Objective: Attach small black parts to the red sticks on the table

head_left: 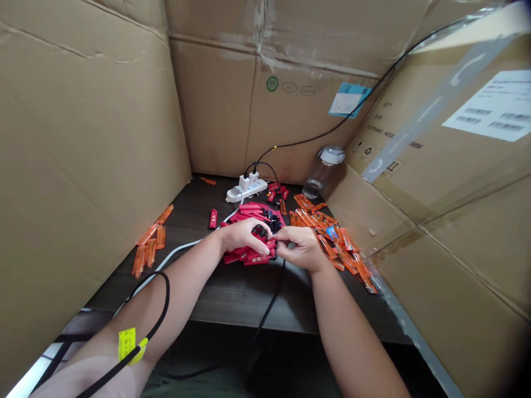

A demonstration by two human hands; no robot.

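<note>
My left hand [243,235] and my right hand [301,247] meet over a pile of small red stick-shaped pieces [253,218] mixed with black caps on the dark table [232,293]. Both hands are curled with fingertips pinched together around one small red and black piece [270,246] at the pile's near edge. What exactly the fingers clasp is partly hidden. A black cable with a yellow tag [128,344] loops over my left forearm.
Orange transparent sleeves lie heaped to the right [332,237] and in a small group at the left [149,243]. A white power strip [246,189] with plugs and a clear plastic jar [323,172] stand at the back. Cardboard walls [83,138] close in all sides.
</note>
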